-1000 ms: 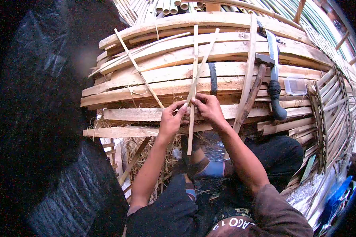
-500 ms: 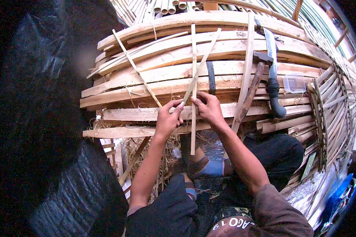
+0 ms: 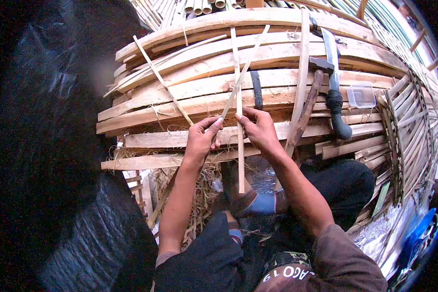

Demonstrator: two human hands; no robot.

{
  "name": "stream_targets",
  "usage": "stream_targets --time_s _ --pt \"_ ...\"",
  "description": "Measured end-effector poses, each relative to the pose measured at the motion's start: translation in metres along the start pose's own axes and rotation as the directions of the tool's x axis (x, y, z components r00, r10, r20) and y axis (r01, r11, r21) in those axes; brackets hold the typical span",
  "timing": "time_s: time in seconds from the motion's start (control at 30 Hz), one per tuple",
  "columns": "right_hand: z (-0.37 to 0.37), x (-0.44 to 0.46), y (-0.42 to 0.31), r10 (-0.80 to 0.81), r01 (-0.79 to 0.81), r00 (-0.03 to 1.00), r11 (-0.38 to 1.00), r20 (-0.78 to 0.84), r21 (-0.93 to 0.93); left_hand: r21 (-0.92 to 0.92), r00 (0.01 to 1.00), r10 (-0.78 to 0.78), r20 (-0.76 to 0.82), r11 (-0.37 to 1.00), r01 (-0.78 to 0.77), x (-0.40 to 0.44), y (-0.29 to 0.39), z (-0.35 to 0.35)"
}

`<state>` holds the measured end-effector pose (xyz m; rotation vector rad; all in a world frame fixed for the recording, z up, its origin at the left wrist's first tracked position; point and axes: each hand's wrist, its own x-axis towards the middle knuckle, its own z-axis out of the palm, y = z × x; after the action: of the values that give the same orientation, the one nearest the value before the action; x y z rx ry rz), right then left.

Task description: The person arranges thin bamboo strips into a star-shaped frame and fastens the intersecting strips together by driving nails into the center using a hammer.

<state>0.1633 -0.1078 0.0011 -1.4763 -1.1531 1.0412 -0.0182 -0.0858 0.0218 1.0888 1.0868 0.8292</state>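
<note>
My left hand [image 3: 201,141] is closed, thumb and fingers pinching the lower end of a slanted bamboo strip [image 3: 253,53]. Between the thumb and fingers of my right hand [image 3: 261,128] is a second, nearly upright bamboo strip [image 3: 240,155], whose lower end hangs below both hands. The two strips cross above my hands, over the planks. Another thin strip [image 3: 163,80] lies slanted to the left, its lower end by my left hand; whether that hand touches it, I cannot tell.
Long wooden planks [image 3: 146,118] form the bench. To the right lie a hammer [image 3: 310,100], a large knife [image 3: 333,73] with a dark wrapped handle, and a clear plastic box [image 3: 361,96]. Shavings [image 3: 199,194] hang underneath. Black sheeting [image 3: 73,146] covers the left side.
My left hand has shifted slightly left and up with the slanted strip. The upright strip's lower end has swung a little right in my right hand. The whole view has moved slightly.
</note>
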Motion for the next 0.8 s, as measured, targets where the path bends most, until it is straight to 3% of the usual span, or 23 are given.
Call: stream_targets --time_s 0.3,0.4,0.47,0.8 --pt "-0.005 -0.005 -0.025 -0.027 0.028 0.999 0.999 0.045 -0.030 0.009 0.998 -0.054 0.037 0.999 0.053 -0.003 0.015 -0.008" --pt "-0.004 -0.006 -0.028 0.027 -0.029 0.998 0.999 0.064 0.033 -0.001 0.997 -0.058 0.047 0.998 0.058 -0.002 0.015 -0.008" --pt "-0.002 -0.004 -0.023 -0.104 0.103 0.994 0.993 -0.018 -0.064 0.000 0.997 -0.057 0.048 0.998 0.057 -0.002 0.012 -0.007" --pt "-0.002 -0.007 -0.016 -0.062 0.059 0.998 0.987 -0.015 -0.153 0.051 0.993 -0.030 0.118 0.998 0.024 0.008 -0.006 -0.007"
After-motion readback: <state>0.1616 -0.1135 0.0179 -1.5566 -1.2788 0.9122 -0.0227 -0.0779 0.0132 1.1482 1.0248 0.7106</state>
